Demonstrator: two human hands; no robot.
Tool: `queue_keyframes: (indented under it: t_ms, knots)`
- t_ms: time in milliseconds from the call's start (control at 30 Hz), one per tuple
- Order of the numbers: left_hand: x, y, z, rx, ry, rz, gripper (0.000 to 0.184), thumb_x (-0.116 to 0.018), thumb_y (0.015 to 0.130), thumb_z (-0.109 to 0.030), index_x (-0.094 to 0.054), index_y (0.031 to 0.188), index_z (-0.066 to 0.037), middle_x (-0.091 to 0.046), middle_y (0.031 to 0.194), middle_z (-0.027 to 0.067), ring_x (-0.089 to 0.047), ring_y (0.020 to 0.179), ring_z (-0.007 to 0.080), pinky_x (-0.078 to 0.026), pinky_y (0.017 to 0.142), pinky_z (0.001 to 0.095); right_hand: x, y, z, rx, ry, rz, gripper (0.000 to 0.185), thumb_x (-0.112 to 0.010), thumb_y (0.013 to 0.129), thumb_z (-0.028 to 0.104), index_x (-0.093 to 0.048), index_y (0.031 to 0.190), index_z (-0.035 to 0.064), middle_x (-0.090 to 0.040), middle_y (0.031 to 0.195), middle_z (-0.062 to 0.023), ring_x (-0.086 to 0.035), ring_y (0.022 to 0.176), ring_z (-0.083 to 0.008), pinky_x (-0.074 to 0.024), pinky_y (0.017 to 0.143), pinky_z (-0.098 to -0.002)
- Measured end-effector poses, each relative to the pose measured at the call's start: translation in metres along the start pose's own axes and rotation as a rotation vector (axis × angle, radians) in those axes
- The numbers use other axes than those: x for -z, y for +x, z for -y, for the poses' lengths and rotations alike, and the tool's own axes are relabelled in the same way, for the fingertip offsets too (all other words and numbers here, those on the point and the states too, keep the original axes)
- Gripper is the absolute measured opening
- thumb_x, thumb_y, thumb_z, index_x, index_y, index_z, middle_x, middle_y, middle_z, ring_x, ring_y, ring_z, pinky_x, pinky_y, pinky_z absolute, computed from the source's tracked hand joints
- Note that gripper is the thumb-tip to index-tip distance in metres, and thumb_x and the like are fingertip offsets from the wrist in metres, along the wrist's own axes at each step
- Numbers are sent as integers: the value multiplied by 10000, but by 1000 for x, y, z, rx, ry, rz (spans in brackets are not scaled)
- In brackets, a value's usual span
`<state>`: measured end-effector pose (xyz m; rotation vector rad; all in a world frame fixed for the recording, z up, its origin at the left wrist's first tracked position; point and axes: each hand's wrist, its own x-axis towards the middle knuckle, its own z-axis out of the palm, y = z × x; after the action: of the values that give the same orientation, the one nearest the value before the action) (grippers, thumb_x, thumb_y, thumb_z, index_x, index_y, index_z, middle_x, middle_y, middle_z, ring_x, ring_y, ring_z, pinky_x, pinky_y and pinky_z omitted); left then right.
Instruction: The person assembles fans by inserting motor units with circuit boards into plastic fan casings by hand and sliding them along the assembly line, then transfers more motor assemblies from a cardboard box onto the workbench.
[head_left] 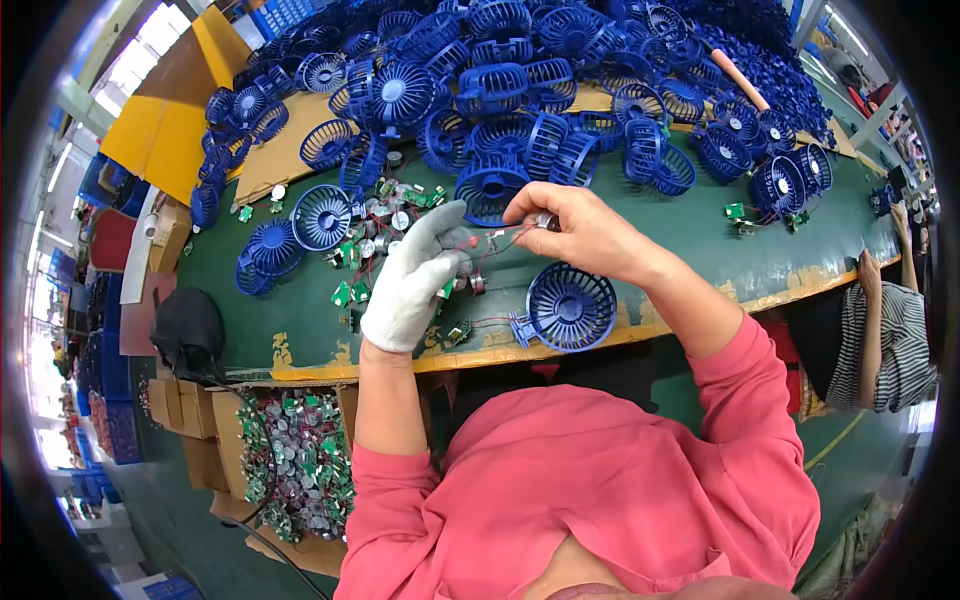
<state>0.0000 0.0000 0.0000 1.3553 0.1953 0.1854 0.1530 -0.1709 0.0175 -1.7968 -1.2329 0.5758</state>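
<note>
My right hand (590, 232), bare, pinches a small round silver motor (545, 220) between thumb and fingers. Thin red and black wires (498, 233) run from the motor to my left hand (412, 285), which wears a white glove and has its fingers closed on them. Just below the hands, a blue fan housing (570, 307) lies face up near the table's front edge, with a small green circuit board (459, 331) wired beside it. Under and behind my gloved hand is a loose pile of motors and green boards (385, 220), partly hidden.
Blue fan cages (495, 90) are heaped across the back of the green table (690, 250). A tool with a wooden handle (740, 80) lies among them. Motors and boards fill a cardboard box (300, 460) below left. Another person's hand (870, 275) is at the right edge.
</note>
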Motion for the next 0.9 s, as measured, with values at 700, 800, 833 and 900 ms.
queue_keyframes:
  t_ms: [700, 800, 833, 900]
  knots:
    - [8, -2, 3, -34, 222, -100, 437, -628, 804, -107, -542, 1214, 18, -595, 916, 34, -542, 831, 92, -443, 746, 222, -17, 16, 5, -60, -112, 6, 201, -687, 783, 166, -623, 889, 8, -619, 800, -85, -570, 731, -162, -452, 666, -295]
    - [6, 0, 8, -33, 224, -115, 410, -622, 813, -98, -550, 1202, 11, -591, 906, 25, -532, 804, 81, -433, 712, 211, -26, 19, -2, -30, -248, -38, 163, -609, 785, 126, -618, 893, 5, -640, 835, -128, -614, 779, -240, -475, 710, -333]
    - [5, 1, 10, -47, 253, -120, 395, -618, 821, -91, -553, 1199, 4, -580, 897, 11, -519, 768, 65, -421, 667, 194, -28, 20, -2, -36, -284, -38, 165, -565, 783, 111, -616, 897, 3, -649, 853, -147, -629, 812, -280, -484, 736, -354]
    - [4, 0, 13, -38, 269, -133, 389, -611, 821, -93, -552, 1190, 16, -597, 916, 30, -539, 808, 86, -438, 721, 218, -29, 24, -2, -183, -221, 47, 204, -533, 753, 118, -632, 891, 4, -654, 982, -188, -611, 959, -350, -484, 805, -428]
